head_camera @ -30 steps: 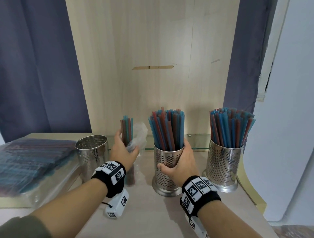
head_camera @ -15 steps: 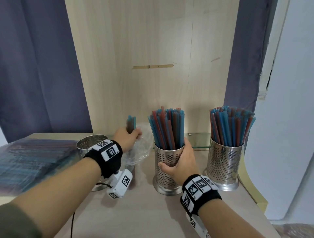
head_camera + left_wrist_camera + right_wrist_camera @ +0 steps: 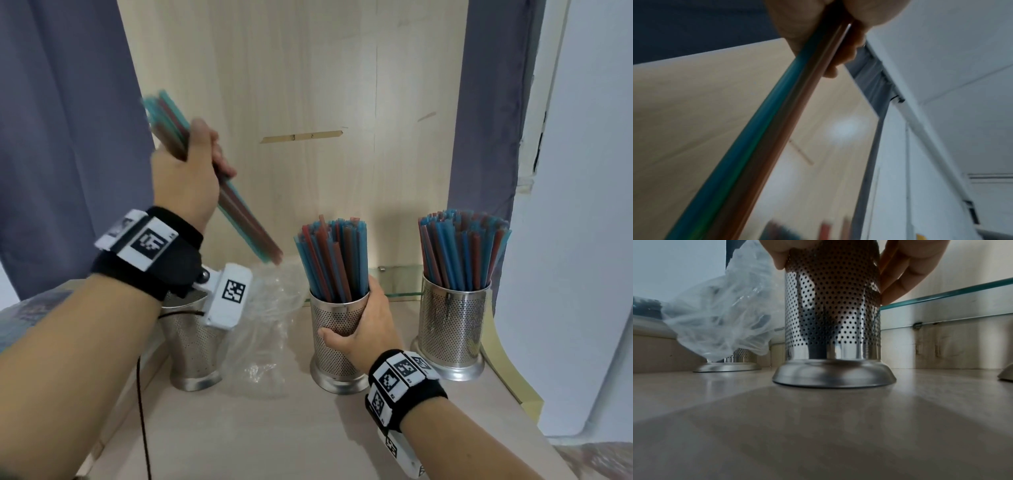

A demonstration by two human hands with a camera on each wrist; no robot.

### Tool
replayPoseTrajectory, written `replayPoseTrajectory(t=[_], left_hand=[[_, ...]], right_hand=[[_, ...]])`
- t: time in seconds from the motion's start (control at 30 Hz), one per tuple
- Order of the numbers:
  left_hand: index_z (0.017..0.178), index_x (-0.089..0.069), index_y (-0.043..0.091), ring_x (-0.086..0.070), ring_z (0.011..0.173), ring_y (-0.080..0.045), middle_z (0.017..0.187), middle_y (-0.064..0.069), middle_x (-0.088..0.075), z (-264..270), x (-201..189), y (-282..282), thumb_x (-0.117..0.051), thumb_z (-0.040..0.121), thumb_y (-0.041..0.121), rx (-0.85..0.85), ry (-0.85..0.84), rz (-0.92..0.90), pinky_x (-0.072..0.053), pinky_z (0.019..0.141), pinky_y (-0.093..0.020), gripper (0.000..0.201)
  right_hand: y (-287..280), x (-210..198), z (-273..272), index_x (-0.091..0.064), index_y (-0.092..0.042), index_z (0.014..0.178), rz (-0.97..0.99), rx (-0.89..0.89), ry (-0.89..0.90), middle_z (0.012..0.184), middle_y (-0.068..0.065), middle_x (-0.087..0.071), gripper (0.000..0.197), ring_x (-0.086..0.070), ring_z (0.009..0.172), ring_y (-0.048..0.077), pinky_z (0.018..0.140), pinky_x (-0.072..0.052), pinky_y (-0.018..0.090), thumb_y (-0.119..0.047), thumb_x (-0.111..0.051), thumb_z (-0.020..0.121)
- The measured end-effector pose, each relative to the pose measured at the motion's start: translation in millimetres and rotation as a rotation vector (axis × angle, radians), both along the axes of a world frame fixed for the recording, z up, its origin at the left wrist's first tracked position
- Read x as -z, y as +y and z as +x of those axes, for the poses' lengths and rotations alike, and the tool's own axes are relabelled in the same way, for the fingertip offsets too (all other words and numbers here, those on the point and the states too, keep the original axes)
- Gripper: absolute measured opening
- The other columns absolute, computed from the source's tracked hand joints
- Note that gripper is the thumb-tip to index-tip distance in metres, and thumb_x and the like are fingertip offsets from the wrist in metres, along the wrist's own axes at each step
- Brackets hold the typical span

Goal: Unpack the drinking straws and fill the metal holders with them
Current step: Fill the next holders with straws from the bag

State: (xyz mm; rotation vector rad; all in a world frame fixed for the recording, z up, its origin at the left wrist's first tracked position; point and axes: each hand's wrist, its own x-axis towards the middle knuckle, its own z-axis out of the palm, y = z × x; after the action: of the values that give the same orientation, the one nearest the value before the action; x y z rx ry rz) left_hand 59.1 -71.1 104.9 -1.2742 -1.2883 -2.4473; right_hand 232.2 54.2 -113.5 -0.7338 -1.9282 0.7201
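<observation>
My left hand (image 3: pixel 195 161) is raised and grips a small bundle of blue and red straws (image 3: pixel 236 212), tilted with its lower end above the clear plastic wrapper (image 3: pixel 267 329). The same bundle of straws (image 3: pixel 764 146) runs down from the left hand (image 3: pixel 830 19) in the wrist view. My right hand (image 3: pixel 363 325) grips the middle perforated metal holder (image 3: pixel 337 356), which stands full of straws (image 3: pixel 334 253). The right wrist view shows the middle holder (image 3: pixel 832 321) with fingers (image 3: pixel 906 272) wrapped around it. An empty holder (image 3: pixel 195 349) stands at the left, partly hidden by my left wrist.
A third holder (image 3: pixel 452 329) packed with straws stands at the right. Wrapped straw packs (image 3: pixel 24 318) lie on the left edge of the counter. A glass ledge (image 3: pixel 397 284) runs along the wooden back panel. The counter's right edge curves away behind the third holder.
My left hand has pulled the straw bundle up out of the plastic wrapper and lifted it high to the left; the wrapper now lies empty on the counter. The right hand has stayed on the middle holder.
</observation>
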Motion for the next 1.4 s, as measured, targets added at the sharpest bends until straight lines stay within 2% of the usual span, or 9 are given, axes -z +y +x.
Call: replayPoseTrajectory(t=[0.2, 0.37, 0.47, 0.63, 0.83, 1.0, 1.2, 1.33, 1.4], left_hand=[[0.081, -0.048, 0.013, -0.044, 0.049, -0.010, 0.053, 0.007, -0.043, 26, -41, -31, -0.039, 0.104, 0.029, 0.176, -0.024, 0.244, -0.047, 0.060, -0.030, 0.029], [0.075, -0.046, 0.017, -0.040, 0.047, -0.009, 0.052, 0.008, -0.040, 49, -24, -20, -0.042, 0.103, 0.036, 0.319, -0.099, 0.059, -0.045, 0.053, -0.029, 0.035], [0.070, -0.044, 0.018, -0.040, 0.044, -0.009, 0.049, 0.009, -0.041, 56, 0, -1, -0.043, 0.103, 0.036, 0.227, -0.116, -0.021, -0.043, 0.052, -0.029, 0.038], [0.063, -0.044, 0.018, -0.047, 0.045, -0.010, 0.044, 0.010, -0.047, 60, 28, 22, -0.043, 0.102, 0.038, 0.043, -0.187, 0.008, -0.047, 0.062, -0.032, 0.045], [0.089, -0.053, 0.000, -0.053, 0.047, -0.002, 0.060, 0.000, -0.055, 57, 61, 43, -0.049, 0.099, 0.037, -0.062, -0.042, -0.107, -0.046, 0.053, -0.015, 0.039], [0.089, -0.060, 0.006, -0.059, 0.059, 0.009, 0.073, 0.006, -0.061, 52, 79, 52, -0.062, 0.093, 0.032, -0.093, 0.070, -0.178, -0.048, 0.061, -0.009, 0.026], [0.085, -0.053, 0.026, -0.058, 0.073, 0.003, 0.082, 0.006, -0.060, 51, 88, 67, -0.066, 0.088, 0.038, -0.140, 0.221, -0.295, -0.048, 0.072, -0.019, 0.018], [0.082, -0.048, 0.038, -0.059, 0.101, -0.022, 0.091, 0.012, -0.051, 49, 107, 81, -0.064, 0.081, 0.048, -0.161, 0.314, -0.387, -0.051, 0.092, -0.040, 0.019], [0.084, -0.047, 0.039, -0.056, 0.107, -0.027, 0.094, 0.018, -0.044, 49, 113, 83, -0.065, 0.080, 0.044, -0.171, 0.334, -0.413, -0.048, 0.097, -0.046, 0.019]], right_hand=[[0, 1, 0, -0.035, -0.037, 0.131, 0.002, 0.016, -0.011, 0.107, -0.037, -0.036, 0.098, -0.046, 0.111, 0.002, 0.099, -0.042, 0.024, -0.040, -0.091, 0.052], [0, 1, -1, -0.035, -0.033, 0.135, -0.001, 0.022, -0.008, 0.112, -0.025, -0.042, 0.101, -0.047, 0.116, 0.006, 0.102, -0.044, 0.027, -0.041, -0.090, 0.052], [-1, 2, -2, -0.031, -0.030, 0.140, -0.018, 0.033, -0.025, 0.119, -0.015, -0.043, 0.106, -0.046, 0.120, 0.010, 0.105, -0.043, 0.031, -0.043, -0.090, 0.053], [0, 4, -2, -0.030, -0.035, 0.137, -0.018, 0.033, -0.016, 0.120, -0.016, -0.044, 0.105, -0.046, 0.118, 0.007, 0.104, -0.045, 0.032, -0.047, -0.088, 0.050], [1, 6, -3, -0.028, -0.034, 0.140, -0.011, 0.040, -0.014, 0.122, -0.016, -0.044, 0.109, -0.047, 0.121, 0.009, 0.105, -0.046, 0.036, -0.050, -0.087, 0.049], [2, 8, -4, -0.026, -0.033, 0.142, -0.023, 0.054, -0.031, 0.127, -0.011, -0.046, 0.113, -0.048, 0.121, 0.012, 0.103, -0.048, 0.039, -0.052, -0.086, 0.049], [1, 8, -4, -0.023, -0.033, 0.145, -0.027, 0.058, -0.030, 0.130, -0.009, -0.045, 0.116, -0.047, 0.123, 0.012, 0.105, -0.046, 0.040, -0.050, -0.088, 0.050], [0, 8, -4, -0.021, -0.030, 0.147, -0.031, 0.058, -0.041, 0.130, -0.006, -0.044, 0.118, -0.047, 0.123, 0.014, 0.106, -0.045, 0.039, -0.048, -0.089, 0.052], [0, 8, -4, -0.021, -0.030, 0.147, -0.034, 0.059, -0.047, 0.130, -0.006, -0.045, 0.119, -0.047, 0.123, 0.013, 0.106, -0.045, 0.039, -0.047, -0.089, 0.051]])
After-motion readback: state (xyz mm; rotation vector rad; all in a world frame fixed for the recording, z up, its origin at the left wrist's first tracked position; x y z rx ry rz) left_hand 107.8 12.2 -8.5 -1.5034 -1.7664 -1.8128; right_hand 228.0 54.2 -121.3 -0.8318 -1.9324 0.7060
